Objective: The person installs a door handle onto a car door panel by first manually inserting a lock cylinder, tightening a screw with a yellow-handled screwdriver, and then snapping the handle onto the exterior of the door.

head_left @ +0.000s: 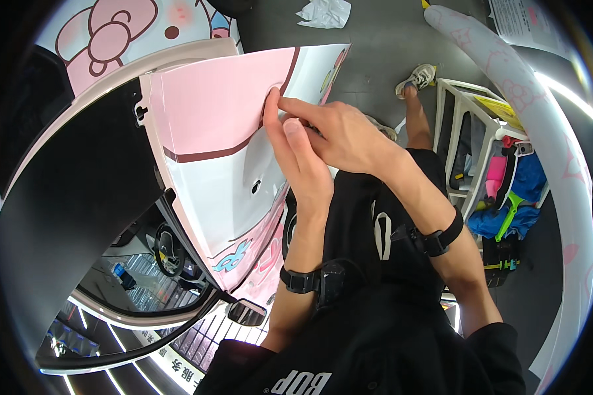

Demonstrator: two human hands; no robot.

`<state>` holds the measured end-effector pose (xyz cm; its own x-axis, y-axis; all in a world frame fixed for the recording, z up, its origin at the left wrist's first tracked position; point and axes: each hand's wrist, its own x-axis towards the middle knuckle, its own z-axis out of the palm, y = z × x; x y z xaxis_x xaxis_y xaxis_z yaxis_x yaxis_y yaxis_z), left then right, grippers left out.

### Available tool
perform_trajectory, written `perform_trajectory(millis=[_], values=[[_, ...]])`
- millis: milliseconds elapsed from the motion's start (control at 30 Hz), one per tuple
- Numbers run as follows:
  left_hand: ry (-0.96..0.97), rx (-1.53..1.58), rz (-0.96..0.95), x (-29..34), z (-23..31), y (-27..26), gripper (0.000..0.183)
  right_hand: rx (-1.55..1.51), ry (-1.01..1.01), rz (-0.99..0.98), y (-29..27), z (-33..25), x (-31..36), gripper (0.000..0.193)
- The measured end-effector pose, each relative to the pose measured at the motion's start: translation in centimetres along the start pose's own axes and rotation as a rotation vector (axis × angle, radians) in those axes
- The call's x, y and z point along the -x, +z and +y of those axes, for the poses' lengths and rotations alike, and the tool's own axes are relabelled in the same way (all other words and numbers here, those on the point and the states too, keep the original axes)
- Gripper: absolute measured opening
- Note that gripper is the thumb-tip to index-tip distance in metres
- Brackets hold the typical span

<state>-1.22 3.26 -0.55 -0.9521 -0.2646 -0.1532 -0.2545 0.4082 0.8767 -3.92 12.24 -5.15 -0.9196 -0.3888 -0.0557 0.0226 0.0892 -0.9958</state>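
Head view: at the door panel [211, 102], our straight-fingered left hand [304, 164] likely steadies our half-curled right hand [356, 135], grip unclear.

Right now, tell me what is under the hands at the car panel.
Beneath the left hand and right hand shows the car panel, pink and white, with a reddish-brown stripe running toward them. What the fingers cover directly cannot be seen.

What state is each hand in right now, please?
Left hand: fingers extended at the pink-and-white car door; any grip cannot be told.
Right hand: index finger extended; whether it holds anything cannot be told.
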Motion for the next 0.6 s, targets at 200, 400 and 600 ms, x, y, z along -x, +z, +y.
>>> perform_trajectory(millis=[200,400,600], values=[[-0.015,-0.005,0.0,0.2,-0.7,-0.2,0.049,0.052,0.01,0.001,-0.5,-0.6,0.8,0.039],[0.056,-0.013,-0.041,-0.6,-1.8,-0.2,0.043,0.011,0.002,0.067,0.8,0.7,1.9,0.028],[0.077,-0.054,-0.102,-1.2,-2.5,-1.2,0.037,0.009,0.015,0.074,0.9,0.4,2.0,0.017]])
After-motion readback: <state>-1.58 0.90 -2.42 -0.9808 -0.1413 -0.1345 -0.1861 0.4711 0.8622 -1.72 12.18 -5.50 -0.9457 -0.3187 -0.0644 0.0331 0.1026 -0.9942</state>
